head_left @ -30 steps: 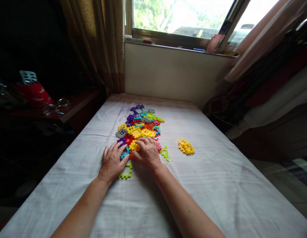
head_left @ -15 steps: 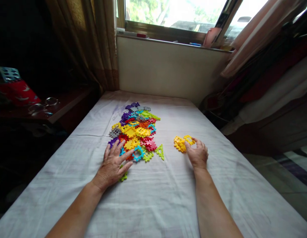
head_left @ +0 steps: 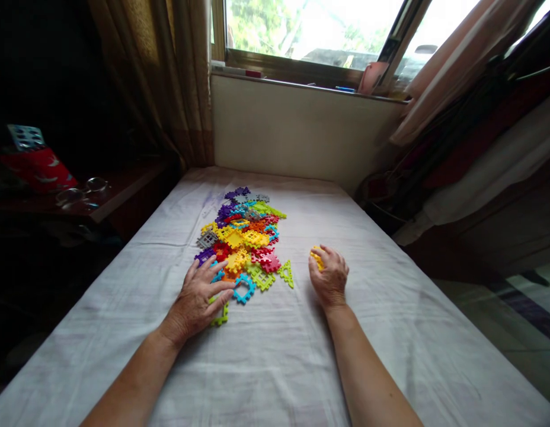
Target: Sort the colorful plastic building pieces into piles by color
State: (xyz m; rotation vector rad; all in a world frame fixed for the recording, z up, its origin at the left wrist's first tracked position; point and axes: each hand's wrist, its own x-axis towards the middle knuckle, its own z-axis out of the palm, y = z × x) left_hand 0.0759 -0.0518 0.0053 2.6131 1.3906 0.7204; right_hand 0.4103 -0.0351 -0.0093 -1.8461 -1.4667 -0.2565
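Observation:
A heap of flat, notched plastic pieces [head_left: 234, 238] in many colours lies left of the middle of the sheet. My left hand [head_left: 198, 295] rests at the heap's near left edge, fingers spread, over a green piece [head_left: 220, 317] and beside a blue ring-like piece [head_left: 244, 288]. At the heap's right edge lies a green triangular piece [head_left: 286, 273]. Further right, my right hand [head_left: 329, 274] covers most of the yellow pieces [head_left: 317, 258], its fingers bent over them; whether it grips them is hidden.
The pieces lie on a white-sheeted surface [head_left: 266, 367]. To the left, a dark side table [head_left: 119, 198] bears glasses [head_left: 86, 191] and a red container [head_left: 39, 170]. A window, a curtain [head_left: 190, 89] and hanging clothes [head_left: 475, 154] surround the far side.
My right hand has moved left and now covers the yellow pieces. The blue ring-like piece has shifted slightly toward me, and my left hand has moved slightly left.

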